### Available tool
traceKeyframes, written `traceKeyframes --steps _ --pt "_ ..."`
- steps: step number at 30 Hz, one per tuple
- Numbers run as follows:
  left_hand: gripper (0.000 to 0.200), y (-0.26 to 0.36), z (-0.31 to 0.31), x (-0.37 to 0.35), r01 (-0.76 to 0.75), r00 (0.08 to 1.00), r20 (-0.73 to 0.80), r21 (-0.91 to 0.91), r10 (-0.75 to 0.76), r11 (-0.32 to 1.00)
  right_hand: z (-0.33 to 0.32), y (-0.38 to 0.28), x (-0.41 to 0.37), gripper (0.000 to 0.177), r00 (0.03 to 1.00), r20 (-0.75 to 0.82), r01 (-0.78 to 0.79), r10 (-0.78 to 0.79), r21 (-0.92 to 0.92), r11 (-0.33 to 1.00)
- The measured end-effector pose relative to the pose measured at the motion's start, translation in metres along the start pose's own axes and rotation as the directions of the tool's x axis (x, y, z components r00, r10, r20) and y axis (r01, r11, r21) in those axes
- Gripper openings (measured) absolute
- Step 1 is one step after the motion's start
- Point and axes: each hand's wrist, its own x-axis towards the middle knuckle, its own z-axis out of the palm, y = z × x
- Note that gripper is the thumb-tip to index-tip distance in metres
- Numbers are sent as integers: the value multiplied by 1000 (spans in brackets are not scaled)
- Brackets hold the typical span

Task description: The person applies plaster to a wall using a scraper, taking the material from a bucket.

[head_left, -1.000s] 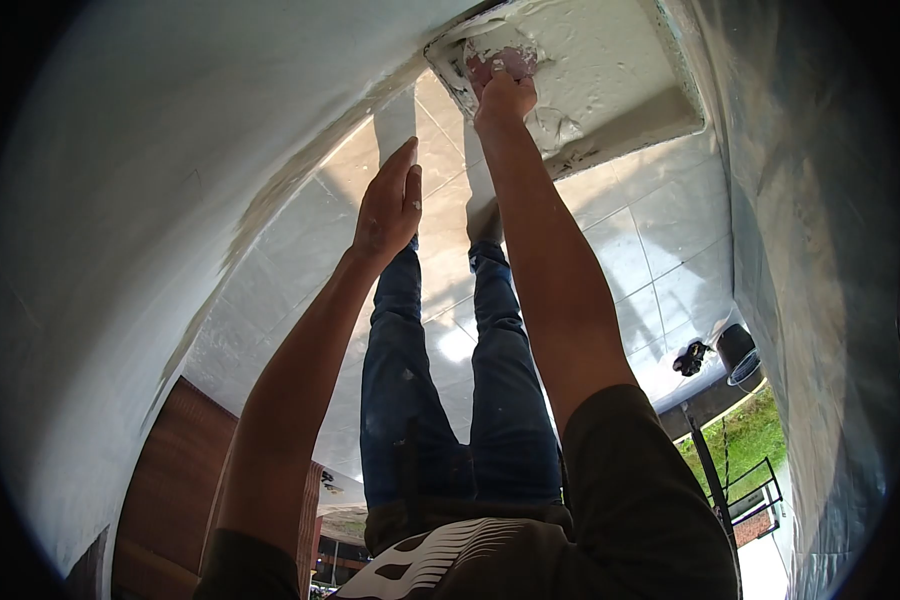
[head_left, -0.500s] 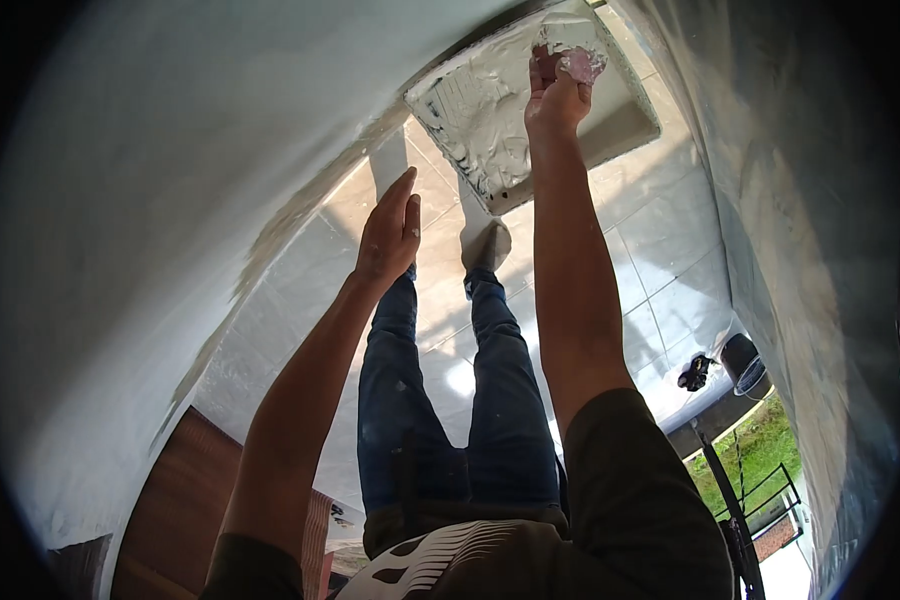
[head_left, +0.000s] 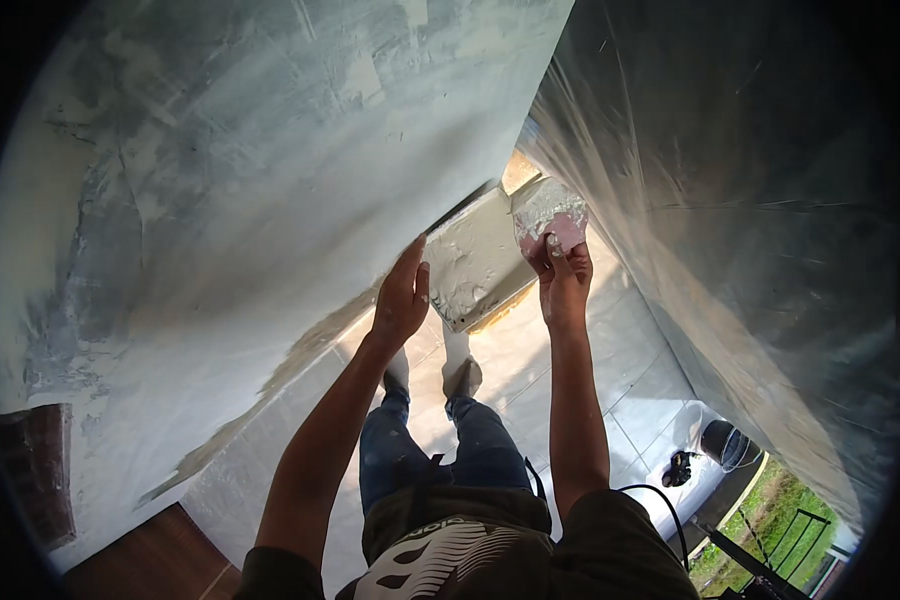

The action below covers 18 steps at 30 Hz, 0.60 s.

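My right hand (head_left: 567, 285) pinches a pink scraper (head_left: 568, 232), its upper face smeared with whitish putty. It is raised beside the right edge of a rectangular tray (head_left: 505, 297) that holds spread putty (head_left: 475, 255). My left hand (head_left: 402, 300) holds nothing. Its fingers are stretched out, with the fingertips close to the tray's left corner in this view and near the grey wall on the left.
A grey, patchily coated wall (head_left: 270, 180) rises on the left, another wall (head_left: 710, 220) on the right. Below are the tiled floor (head_left: 515, 385) and my feet (head_left: 462, 378). A dark bucket (head_left: 722, 440) stands at lower right beside a small black object (head_left: 678, 468).
The view has tilted up, showing more of both walls, and the tray looks smaller and lower. The scraper, earlier over the tray's putty, is now at its right edge, carrying putty.
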Motion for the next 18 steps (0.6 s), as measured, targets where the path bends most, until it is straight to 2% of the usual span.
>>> traceKeyframes --steps 1,2,5,6,9,11,16,17,18 --pt "43 13 -6 3 -30 999 -20 5 30 1000 7 -15 -3 18 996 80 42 -39 -37 998" --pt "43 24 -14 3 -18 1000 -20 9 18 1000 21 -34 -7 18 991 95 94 -92 -13 996" --pt "43 47 -35 7 -52 997 -52 17 52 999 56 -71 -11 19 984 -7 177 -178 148 973" --pt "43 52 -43 8 -64 996 -61 24 65 998 61 -76 -12 19 980 6 194 -197 157 968" --pt "43 73 -72 16 -119 990 -69 60 123 991 78 -79 -17 24 987 -8 161 -162 177 971" --pt "43 92 -95 23 -184 978 -86 87 191 979 94 -82 -32 27 997 32 60 -70 253 966" --pt "45 146 -165 25 -385 907 -111 166 405 908 159 -85 -83 28 988 148 2 -53 323 946" --pt "45 158 -183 23 -388 904 -118 180 411 904 175 -84 -91 28 985 161 -1 -56 332 943" --pt "45 168 -201 20 -448 871 -118 205 476 870 189 -83 -99 29 985 162 18 -66 279 960"
